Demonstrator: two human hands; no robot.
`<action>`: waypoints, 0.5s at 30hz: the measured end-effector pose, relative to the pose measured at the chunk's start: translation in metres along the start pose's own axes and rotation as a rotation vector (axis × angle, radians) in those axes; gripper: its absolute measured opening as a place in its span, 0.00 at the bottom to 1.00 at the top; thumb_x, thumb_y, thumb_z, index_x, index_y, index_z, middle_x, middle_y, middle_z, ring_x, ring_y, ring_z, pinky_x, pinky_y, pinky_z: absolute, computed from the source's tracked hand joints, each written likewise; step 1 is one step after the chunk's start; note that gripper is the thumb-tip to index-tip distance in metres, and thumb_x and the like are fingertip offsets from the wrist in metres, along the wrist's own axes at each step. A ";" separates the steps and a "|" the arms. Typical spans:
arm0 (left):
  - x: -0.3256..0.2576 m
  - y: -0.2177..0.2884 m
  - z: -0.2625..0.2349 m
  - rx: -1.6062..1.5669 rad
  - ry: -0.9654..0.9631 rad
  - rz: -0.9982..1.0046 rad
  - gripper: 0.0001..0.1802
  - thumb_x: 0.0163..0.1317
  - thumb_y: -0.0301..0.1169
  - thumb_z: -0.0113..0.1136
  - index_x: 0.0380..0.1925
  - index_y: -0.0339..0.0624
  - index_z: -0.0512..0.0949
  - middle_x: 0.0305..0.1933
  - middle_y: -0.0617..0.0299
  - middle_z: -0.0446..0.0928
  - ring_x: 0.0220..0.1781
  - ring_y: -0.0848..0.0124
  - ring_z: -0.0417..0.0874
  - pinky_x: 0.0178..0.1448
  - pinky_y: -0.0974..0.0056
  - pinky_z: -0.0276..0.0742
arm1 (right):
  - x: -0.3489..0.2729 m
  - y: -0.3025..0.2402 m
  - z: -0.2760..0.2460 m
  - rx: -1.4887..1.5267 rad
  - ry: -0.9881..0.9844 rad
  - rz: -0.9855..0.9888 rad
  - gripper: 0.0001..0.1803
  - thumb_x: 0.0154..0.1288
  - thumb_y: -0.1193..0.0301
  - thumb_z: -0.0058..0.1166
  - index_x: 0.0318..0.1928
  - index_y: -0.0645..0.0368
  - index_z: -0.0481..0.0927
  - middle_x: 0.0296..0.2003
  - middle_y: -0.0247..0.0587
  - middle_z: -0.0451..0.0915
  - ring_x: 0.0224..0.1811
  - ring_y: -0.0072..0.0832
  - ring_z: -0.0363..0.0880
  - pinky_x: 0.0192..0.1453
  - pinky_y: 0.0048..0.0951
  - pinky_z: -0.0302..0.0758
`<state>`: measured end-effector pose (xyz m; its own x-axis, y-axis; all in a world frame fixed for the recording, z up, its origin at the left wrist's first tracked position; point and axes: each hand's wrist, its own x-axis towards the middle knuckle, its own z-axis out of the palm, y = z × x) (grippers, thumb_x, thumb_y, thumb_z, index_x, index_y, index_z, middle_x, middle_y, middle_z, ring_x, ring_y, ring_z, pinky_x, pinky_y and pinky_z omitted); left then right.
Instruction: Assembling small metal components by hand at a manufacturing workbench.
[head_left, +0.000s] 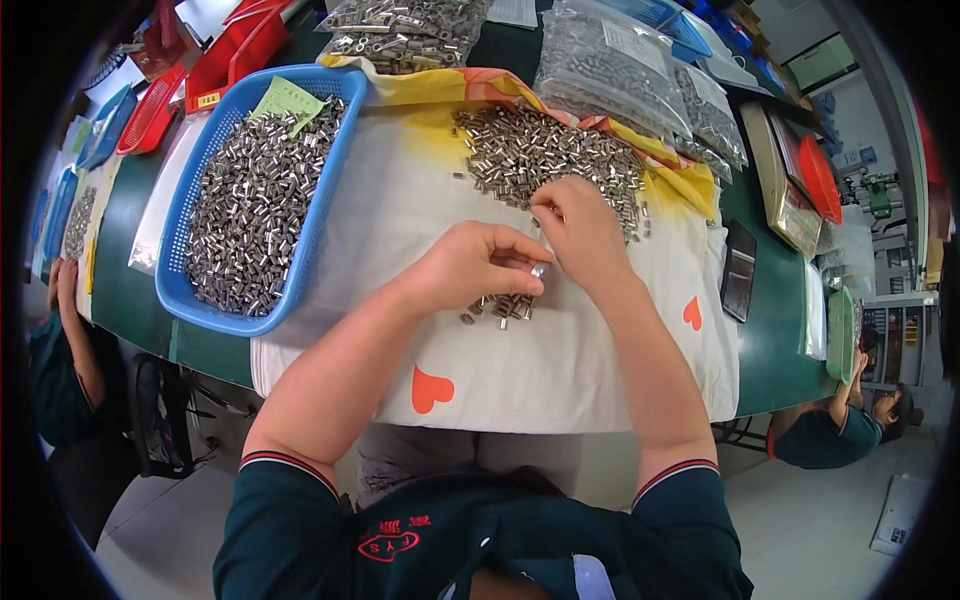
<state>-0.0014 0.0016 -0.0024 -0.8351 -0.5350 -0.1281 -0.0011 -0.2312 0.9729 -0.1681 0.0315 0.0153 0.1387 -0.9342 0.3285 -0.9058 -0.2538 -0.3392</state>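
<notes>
Pinched between the thumb and fingers of my left hand (480,262) is a small metal cylinder (541,270). My right hand (580,225) is raised just to the right of it, at the near edge of a large pile of small shiny metal cylinders (550,155). Its fingers are curled together, and whether they hold a piece is hidden. Below my left hand, a smaller heap of the same cylinders (503,310) lies on the white cloth (530,380) with red hearts.
A blue plastic basket (172,255) full of metal cylinders stands at left, a green paper slip (288,100) on top. Bulging clear bags (610,70) of parts sit at the back. A black phone-like object (738,270) lies at right. Other people work at both sides.
</notes>
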 end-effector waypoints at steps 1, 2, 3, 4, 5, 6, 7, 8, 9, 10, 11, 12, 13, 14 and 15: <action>0.000 0.000 -0.001 -0.092 0.028 -0.015 0.16 0.50 0.24 0.62 0.41 0.33 0.75 0.32 0.64 0.77 0.34 0.80 0.76 0.38 0.74 0.73 | -0.003 -0.007 -0.011 0.231 -0.008 0.241 0.04 0.53 0.76 0.51 0.30 0.61 0.76 0.27 0.37 0.75 0.33 0.26 0.73 0.38 0.25 0.70; 0.000 0.000 -0.003 -0.094 0.031 -0.016 0.16 0.50 0.24 0.62 0.41 0.33 0.75 0.32 0.64 0.77 0.34 0.80 0.76 0.38 0.74 0.73 | -0.007 -0.013 -0.019 0.461 -0.016 0.482 0.03 0.55 0.76 0.51 0.31 0.62 0.76 0.29 0.35 0.76 0.33 0.21 0.73 0.38 0.21 0.69; 0.000 0.000 -0.003 -0.176 0.071 -0.018 0.16 0.51 0.23 0.61 0.42 0.32 0.74 0.34 0.63 0.77 0.35 0.79 0.76 0.40 0.74 0.73 | -0.013 -0.018 -0.025 0.601 -0.001 0.521 0.03 0.57 0.77 0.50 0.31 0.63 0.76 0.30 0.31 0.76 0.33 0.15 0.71 0.39 0.17 0.68; 0.001 0.001 -0.003 -0.258 0.111 -0.020 0.17 0.52 0.23 0.59 0.43 0.32 0.73 0.35 0.62 0.77 0.37 0.78 0.77 0.41 0.74 0.74 | -0.020 -0.018 -0.025 0.600 0.000 0.521 0.03 0.57 0.77 0.50 0.31 0.63 0.76 0.30 0.31 0.76 0.33 0.15 0.71 0.39 0.17 0.68; 0.002 0.001 -0.002 -0.281 0.112 -0.002 0.17 0.53 0.22 0.58 0.44 0.32 0.72 0.35 0.60 0.77 0.36 0.77 0.77 0.42 0.73 0.74 | -0.027 -0.016 -0.023 0.710 0.020 0.484 0.03 0.56 0.78 0.51 0.32 0.63 0.76 0.29 0.30 0.76 0.32 0.15 0.71 0.38 0.17 0.68; 0.002 0.001 -0.002 -0.280 0.110 -0.004 0.17 0.53 0.22 0.58 0.44 0.32 0.72 0.35 0.60 0.77 0.36 0.77 0.77 0.42 0.73 0.74 | -0.030 -0.016 -0.022 0.820 0.041 0.446 0.03 0.55 0.79 0.52 0.32 0.64 0.76 0.29 0.30 0.76 0.32 0.15 0.71 0.38 0.18 0.68; 0.001 0.002 -0.002 -0.316 0.121 0.001 0.17 0.53 0.22 0.58 0.44 0.32 0.72 0.36 0.60 0.77 0.36 0.77 0.77 0.43 0.73 0.74 | -0.033 -0.017 -0.021 0.822 0.043 0.448 0.03 0.55 0.79 0.52 0.32 0.64 0.76 0.29 0.30 0.76 0.32 0.15 0.71 0.38 0.18 0.68; 0.001 0.003 -0.003 -0.352 0.132 0.005 0.17 0.53 0.22 0.58 0.44 0.32 0.72 0.36 0.59 0.77 0.36 0.76 0.78 0.43 0.73 0.73 | -0.034 -0.019 -0.021 0.815 0.041 0.412 0.03 0.53 0.79 0.52 0.31 0.63 0.76 0.28 0.31 0.76 0.30 0.17 0.71 0.36 0.19 0.68; 0.000 0.002 -0.002 -0.352 0.131 0.000 0.17 0.53 0.22 0.58 0.44 0.32 0.72 0.36 0.59 0.77 0.36 0.76 0.78 0.43 0.73 0.73 | -0.034 -0.021 -0.022 0.810 0.037 0.379 0.03 0.52 0.79 0.53 0.30 0.62 0.77 0.27 0.32 0.76 0.28 0.18 0.71 0.34 0.20 0.68; 0.000 0.002 -0.002 -0.347 0.139 0.007 0.17 0.52 0.22 0.58 0.44 0.32 0.72 0.36 0.59 0.77 0.37 0.77 0.77 0.42 0.73 0.73 | -0.034 -0.023 -0.023 0.812 0.038 0.384 0.03 0.52 0.79 0.53 0.30 0.62 0.77 0.27 0.32 0.76 0.28 0.18 0.71 0.34 0.20 0.68; 0.000 0.001 -0.002 -0.342 0.147 0.015 0.17 0.52 0.22 0.58 0.44 0.32 0.72 0.37 0.59 0.77 0.37 0.77 0.77 0.42 0.74 0.73 | -0.034 -0.024 -0.025 0.759 0.028 0.364 0.03 0.51 0.79 0.53 0.30 0.62 0.77 0.26 0.33 0.76 0.28 0.20 0.71 0.33 0.21 0.68; 0.000 0.002 -0.002 -0.341 0.148 0.015 0.17 0.52 0.22 0.58 0.44 0.32 0.72 0.37 0.59 0.77 0.37 0.77 0.77 0.42 0.74 0.73 | -0.032 -0.025 -0.026 0.704 0.018 0.339 0.04 0.50 0.79 0.53 0.29 0.62 0.76 0.26 0.34 0.76 0.28 0.22 0.72 0.32 0.22 0.68; 0.000 0.002 -0.002 -0.310 0.151 0.013 0.17 0.52 0.22 0.59 0.44 0.32 0.72 0.37 0.59 0.77 0.37 0.77 0.77 0.42 0.74 0.73 | -0.032 -0.026 -0.025 0.705 0.018 0.338 0.04 0.50 0.79 0.53 0.29 0.62 0.76 0.26 0.34 0.76 0.28 0.22 0.72 0.32 0.22 0.68; 0.000 0.002 -0.002 -0.280 0.154 0.011 0.17 0.52 0.22 0.59 0.44 0.32 0.73 0.37 0.60 0.77 0.37 0.77 0.77 0.43 0.74 0.73 | -0.033 -0.028 -0.025 0.593 0.061 0.256 0.04 0.49 0.80 0.53 0.29 0.62 0.76 0.25 0.35 0.75 0.27 0.24 0.73 0.31 0.23 0.69; 0.001 0.002 -0.001 -0.279 0.153 0.010 0.17 0.52 0.22 0.59 0.44 0.32 0.73 0.37 0.60 0.77 0.37 0.77 0.77 0.43 0.74 0.73 | -0.034 -0.029 -0.025 0.480 0.105 0.179 0.04 0.49 0.80 0.53 0.29 0.62 0.76 0.25 0.37 0.75 0.27 0.27 0.73 0.30 0.24 0.69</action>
<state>-0.0014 -0.0001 -0.0008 -0.7422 -0.6491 -0.1671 0.1752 -0.4285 0.8864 -0.1567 0.0766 0.0356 -0.0647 -0.9497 0.3063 -0.6230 -0.2013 -0.7559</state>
